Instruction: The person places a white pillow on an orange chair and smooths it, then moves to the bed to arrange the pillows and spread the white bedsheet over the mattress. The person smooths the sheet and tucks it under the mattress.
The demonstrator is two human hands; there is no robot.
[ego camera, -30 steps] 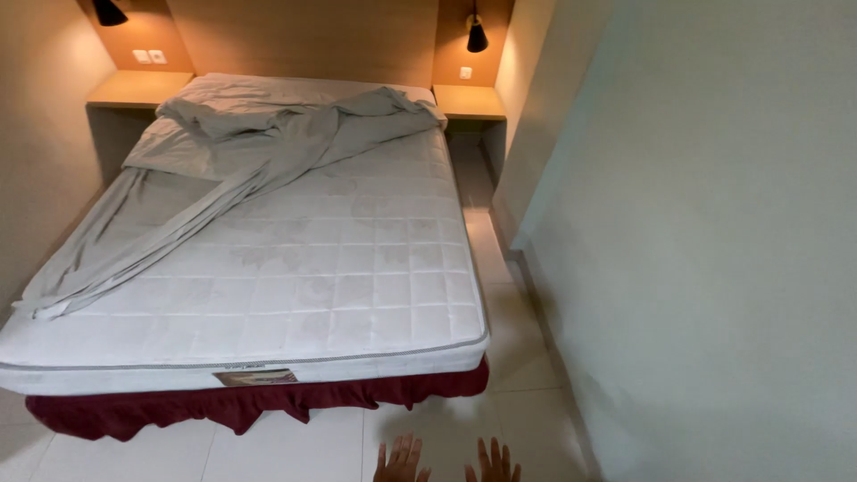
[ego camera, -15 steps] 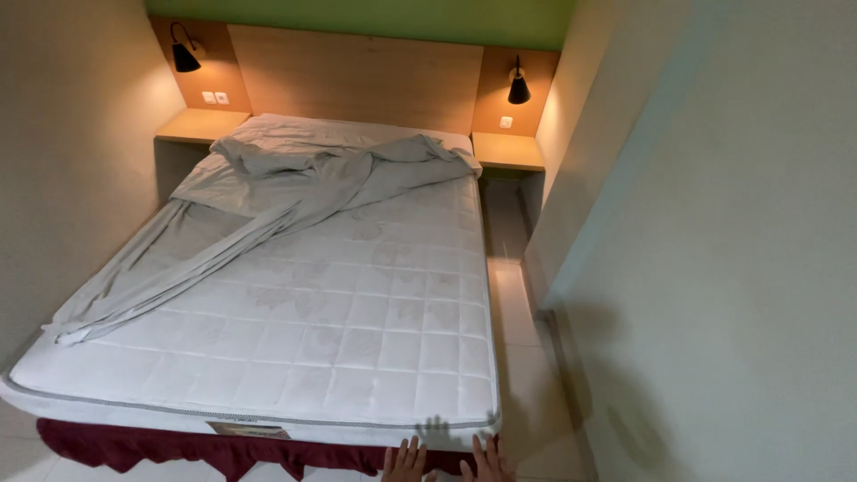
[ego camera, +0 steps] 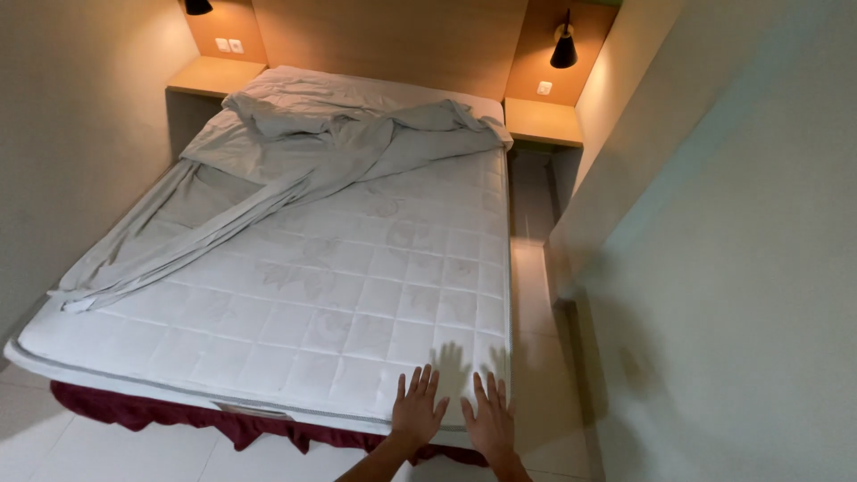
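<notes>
A white quilted mattress (ego camera: 321,286) lies on a bed with a dark red skirt (ego camera: 161,415). A grey bed sheet (ego camera: 295,152) is bunched near the headboard and trails down the left side. My left hand (ego camera: 418,409) and my right hand (ego camera: 489,421) are open, fingers spread, palms down over the mattress's near right corner. Neither hand holds anything. Whether they press on the mattress is unclear.
A wooden headboard (ego camera: 393,40) has a shelf on each side, left shelf (ego camera: 214,76) and right shelf (ego camera: 543,120). A black wall lamp (ego camera: 563,49) hangs above the right shelf. A plain wall (ego camera: 732,250) stands close on the right, with a narrow tiled gap (ego camera: 536,295) beside the bed.
The view has come closer to the bed. My hands have risen from the bottom edge of the view to the mattress's near right corner.
</notes>
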